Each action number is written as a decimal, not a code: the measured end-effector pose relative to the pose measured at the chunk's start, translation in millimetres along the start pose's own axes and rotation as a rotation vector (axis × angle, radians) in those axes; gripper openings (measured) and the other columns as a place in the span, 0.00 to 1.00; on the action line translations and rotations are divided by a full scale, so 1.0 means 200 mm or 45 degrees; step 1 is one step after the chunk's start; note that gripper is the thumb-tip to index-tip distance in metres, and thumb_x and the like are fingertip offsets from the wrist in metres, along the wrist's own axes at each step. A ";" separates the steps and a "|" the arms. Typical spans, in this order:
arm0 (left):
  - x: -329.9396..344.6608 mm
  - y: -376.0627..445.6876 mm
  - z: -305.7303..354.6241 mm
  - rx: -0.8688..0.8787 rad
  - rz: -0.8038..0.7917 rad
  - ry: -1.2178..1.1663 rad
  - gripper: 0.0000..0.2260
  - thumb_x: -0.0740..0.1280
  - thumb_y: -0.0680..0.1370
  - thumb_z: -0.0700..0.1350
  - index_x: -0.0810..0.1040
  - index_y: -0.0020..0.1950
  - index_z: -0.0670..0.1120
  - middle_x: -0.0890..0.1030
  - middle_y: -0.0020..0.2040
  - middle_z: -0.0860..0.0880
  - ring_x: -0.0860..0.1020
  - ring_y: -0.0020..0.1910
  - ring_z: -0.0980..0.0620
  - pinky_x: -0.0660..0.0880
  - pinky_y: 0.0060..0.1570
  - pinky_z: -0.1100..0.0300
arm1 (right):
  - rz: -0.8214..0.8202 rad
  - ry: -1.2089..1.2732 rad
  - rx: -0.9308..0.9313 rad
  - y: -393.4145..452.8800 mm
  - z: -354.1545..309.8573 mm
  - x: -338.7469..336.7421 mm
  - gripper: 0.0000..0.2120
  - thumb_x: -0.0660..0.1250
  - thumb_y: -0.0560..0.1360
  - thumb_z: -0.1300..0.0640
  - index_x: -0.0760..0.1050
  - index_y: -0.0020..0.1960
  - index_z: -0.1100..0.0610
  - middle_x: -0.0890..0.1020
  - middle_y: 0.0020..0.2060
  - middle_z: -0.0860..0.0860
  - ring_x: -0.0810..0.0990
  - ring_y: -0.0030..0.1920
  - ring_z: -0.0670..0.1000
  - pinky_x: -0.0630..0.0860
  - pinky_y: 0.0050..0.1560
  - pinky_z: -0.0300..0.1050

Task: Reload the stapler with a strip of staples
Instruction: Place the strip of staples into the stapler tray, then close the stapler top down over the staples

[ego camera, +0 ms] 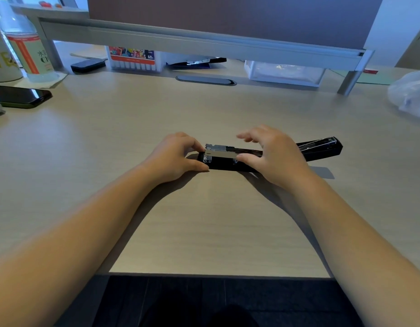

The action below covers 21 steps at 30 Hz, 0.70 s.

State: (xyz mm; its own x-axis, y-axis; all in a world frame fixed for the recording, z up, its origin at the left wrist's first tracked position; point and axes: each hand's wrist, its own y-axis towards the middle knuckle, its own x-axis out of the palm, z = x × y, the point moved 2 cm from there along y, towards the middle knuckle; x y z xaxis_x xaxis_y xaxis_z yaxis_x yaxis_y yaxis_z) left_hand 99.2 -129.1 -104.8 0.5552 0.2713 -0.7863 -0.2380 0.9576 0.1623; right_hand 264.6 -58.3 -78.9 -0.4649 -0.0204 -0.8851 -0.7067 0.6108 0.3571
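Note:
A black stapler (222,166) lies flat on the desk, swung fully open. Its silver metal staple channel (219,152) faces up above the base. The black top cover (322,148) is folded back to the right. My left hand (173,156) grips the stapler's left end with thumb and fingers. My right hand (272,154) rests over the channel's middle, thumb against its near side and fingers spread above it. Whether a staple strip lies in the channel or under my right fingers cannot be told.
A black phone (20,95) lies at the far left by a bottle (24,48) and a white cup. Under the monitor riser (204,43) sit a marker box (133,59), a small black case and a clear container (284,72). A plastic bag (409,93) sits far right.

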 end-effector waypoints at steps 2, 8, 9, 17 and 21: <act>-0.01 0.00 -0.01 -0.020 0.028 0.033 0.16 0.70 0.67 0.46 0.76 0.54 0.45 0.73 0.55 0.47 0.66 0.54 0.52 0.61 0.53 0.60 | 0.054 -0.183 0.079 -0.01 0.05 -0.03 0.20 0.65 0.71 0.48 0.69 0.60 0.55 0.78 0.55 0.54 0.73 0.56 0.56 0.66 0.55 0.51; -0.04 -0.02 -0.04 -0.096 0.076 0.028 0.16 0.70 0.68 0.45 0.76 0.54 0.45 0.71 0.51 0.48 0.66 0.51 0.51 0.62 0.53 0.58 | 0.240 -0.405 0.420 -0.08 0.15 -0.07 0.25 0.62 0.69 0.40 0.69 0.59 0.57 0.75 0.59 0.58 0.64 0.65 0.60 0.48 0.71 0.61; -0.04 -0.02 -0.03 -0.102 0.076 0.031 0.16 0.70 0.68 0.45 0.76 0.54 0.45 0.70 0.50 0.49 0.66 0.51 0.52 0.63 0.53 0.57 | 0.271 -0.369 0.491 -0.09 0.17 -0.07 0.27 0.63 0.69 0.40 0.68 0.60 0.57 0.73 0.62 0.58 0.61 0.67 0.60 0.45 0.71 0.63; -0.03 -0.02 -0.03 -0.092 0.078 0.006 0.15 0.70 0.68 0.46 0.77 0.53 0.46 0.75 0.56 0.44 0.68 0.51 0.51 0.64 0.53 0.57 | 0.604 0.682 0.831 -0.12 0.18 -0.04 0.42 0.73 0.65 0.58 0.49 0.68 0.57 0.55 0.70 0.58 0.60 0.68 0.54 0.58 0.62 0.39; -0.02 -0.01 -0.03 -0.104 0.072 -0.003 0.16 0.70 0.67 0.46 0.76 0.54 0.46 0.75 0.57 0.44 0.67 0.51 0.52 0.64 0.53 0.57 | 0.776 0.997 0.781 -0.10 0.19 -0.03 0.46 0.72 0.64 0.64 0.44 0.69 0.56 0.61 0.68 0.56 0.62 0.67 0.53 0.59 0.68 0.40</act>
State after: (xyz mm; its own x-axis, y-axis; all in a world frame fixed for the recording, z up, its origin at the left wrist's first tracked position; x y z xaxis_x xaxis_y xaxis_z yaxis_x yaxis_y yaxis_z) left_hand 92.3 -132.9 -105.8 0.5407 0.3247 -0.7760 -0.3330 0.9298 0.1569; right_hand 301.6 -39.5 -91.8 -0.9919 0.0560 -0.1143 0.0238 0.9638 0.2656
